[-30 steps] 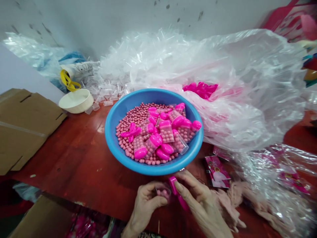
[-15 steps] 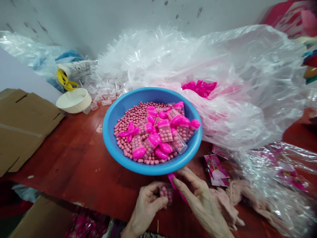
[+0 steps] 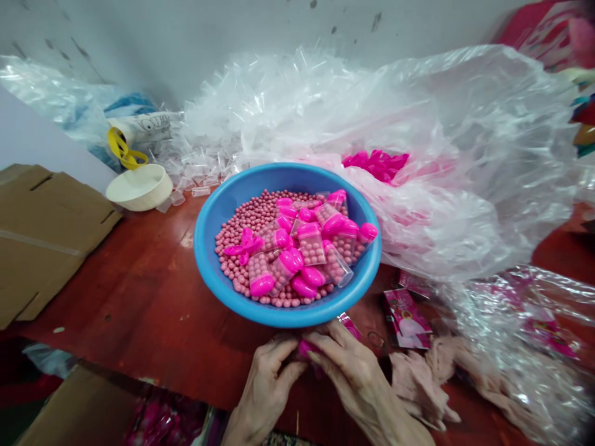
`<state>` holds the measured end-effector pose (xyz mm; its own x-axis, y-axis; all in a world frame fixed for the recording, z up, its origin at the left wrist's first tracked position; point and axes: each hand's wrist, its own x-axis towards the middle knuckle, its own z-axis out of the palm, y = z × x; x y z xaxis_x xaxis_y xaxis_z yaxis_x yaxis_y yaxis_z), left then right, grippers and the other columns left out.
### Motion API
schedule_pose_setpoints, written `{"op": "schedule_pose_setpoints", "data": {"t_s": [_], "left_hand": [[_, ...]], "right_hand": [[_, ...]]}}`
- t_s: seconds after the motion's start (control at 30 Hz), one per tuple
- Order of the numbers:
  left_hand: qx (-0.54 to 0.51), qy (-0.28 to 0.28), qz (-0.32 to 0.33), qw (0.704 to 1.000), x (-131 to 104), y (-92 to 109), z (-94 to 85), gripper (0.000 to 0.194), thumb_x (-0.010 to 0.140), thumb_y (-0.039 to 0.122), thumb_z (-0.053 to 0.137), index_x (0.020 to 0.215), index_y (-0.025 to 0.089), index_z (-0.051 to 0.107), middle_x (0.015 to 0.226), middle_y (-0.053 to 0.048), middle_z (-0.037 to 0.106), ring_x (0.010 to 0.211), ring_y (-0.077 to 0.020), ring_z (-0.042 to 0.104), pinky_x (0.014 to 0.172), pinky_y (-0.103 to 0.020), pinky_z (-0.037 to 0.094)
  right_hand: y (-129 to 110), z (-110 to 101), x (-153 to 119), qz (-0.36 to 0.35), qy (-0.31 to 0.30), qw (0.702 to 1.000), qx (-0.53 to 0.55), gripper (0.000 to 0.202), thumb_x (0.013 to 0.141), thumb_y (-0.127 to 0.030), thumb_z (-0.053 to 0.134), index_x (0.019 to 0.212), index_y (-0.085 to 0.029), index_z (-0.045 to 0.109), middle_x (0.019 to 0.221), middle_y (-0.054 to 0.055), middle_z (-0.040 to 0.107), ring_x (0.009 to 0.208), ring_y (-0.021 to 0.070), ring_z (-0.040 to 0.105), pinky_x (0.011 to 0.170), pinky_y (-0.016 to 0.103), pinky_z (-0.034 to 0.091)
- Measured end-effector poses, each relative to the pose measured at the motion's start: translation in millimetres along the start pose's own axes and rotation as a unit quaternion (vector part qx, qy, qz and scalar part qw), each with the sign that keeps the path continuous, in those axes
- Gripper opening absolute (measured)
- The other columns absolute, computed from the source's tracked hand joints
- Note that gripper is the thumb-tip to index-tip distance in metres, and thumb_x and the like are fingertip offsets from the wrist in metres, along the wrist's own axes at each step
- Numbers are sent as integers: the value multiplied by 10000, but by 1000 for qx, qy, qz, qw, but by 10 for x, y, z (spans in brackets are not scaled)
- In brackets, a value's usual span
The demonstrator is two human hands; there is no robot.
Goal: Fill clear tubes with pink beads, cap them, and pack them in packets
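Observation:
In front of the basin, my left hand [image 3: 266,385] and my right hand [image 3: 356,379] meet with closed fingers. A pink plastic cap [image 3: 305,349] shows between them, pinched by my right fingers. My left fingers wrap the small clear container, which they now mostly hide. Just beyond my hands stands a blue basin [image 3: 204,275] holding loose pink balls [image 3: 246,217]. On top of these lie several filled clear containers with pink caps [image 3: 311,241] and a few loose pink pieces [image 3: 243,246].
Behind the basin are a heap of clear empty containers [image 3: 269,99] and a plastic bag [image 3: 446,204] with pink caps [image 3: 379,164]. A white bowl [image 3: 139,193] and cardboard box [image 3: 51,241] stand left. Pink printed packets [image 3: 408,319] and a beige cloth [image 3: 418,384] lie right.
My right hand has moved left with the pink cap, bringing it to the container in my left hand. The container, visible before with pink balls inside, is now mostly covered by fingers.

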<state>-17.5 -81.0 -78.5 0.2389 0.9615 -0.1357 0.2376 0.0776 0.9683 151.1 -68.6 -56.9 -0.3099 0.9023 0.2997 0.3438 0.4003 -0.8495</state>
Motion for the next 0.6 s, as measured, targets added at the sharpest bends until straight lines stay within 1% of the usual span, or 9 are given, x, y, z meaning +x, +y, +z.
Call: {"op": "schedule_pose_setpoints", "data": {"t_s": [0.07,0.23,0.33,0.43,0.53,0.6], "left_hand": [[15,4,22,1000,8,-7,-20,384,790,36,595,1046,291,726,1008,4,745,887,-170,636,835,-246,451],[30,20,53,998,28,-67,-41,398,781,31,606,1042,305,727,1045,4,745,994,-178,616,911,-251,425],[18,35,48,998,40,-90,-30,371,759,39,633,1023,278,735,998,-6,759,934,-174,647,868,-242,462],[-3,51,32,998,50,-91,-23,324,764,54,629,989,258,741,928,-4,775,874,-164,673,815,-230,494],[-21,69,13,997,59,-92,-29,295,777,72,618,970,258,742,912,5,778,847,-155,681,797,-225,504],[-28,79,1,997,67,-102,-34,272,774,86,626,950,255,745,896,8,776,812,-154,679,778,-229,510]], "right_hand": [[13,8,-16,-3,2,1000,-5,225,920,-126,486,1066,-219,629,955,68,633,887,168,635,750,247,538],[37,47,-43,6,35,999,-9,179,923,-147,493,1021,-218,625,929,58,639,869,160,646,739,235,544],[39,28,-71,43,53,998,-11,141,927,-163,499,977,-212,621,865,35,642,798,141,651,698,210,542],[83,-43,-146,86,73,993,-28,119,922,-165,514,930,-212,623,831,17,650,756,128,651,680,193,534],[139,-136,-239,113,91,987,-65,117,905,-180,542,945,-209,647,886,40,668,803,153,662,703,221,534],[125,-194,-266,118,100,983,-95,126,887,-208,575,979,-223,660,924,51,676,844,179,660,715,253,531]]}}
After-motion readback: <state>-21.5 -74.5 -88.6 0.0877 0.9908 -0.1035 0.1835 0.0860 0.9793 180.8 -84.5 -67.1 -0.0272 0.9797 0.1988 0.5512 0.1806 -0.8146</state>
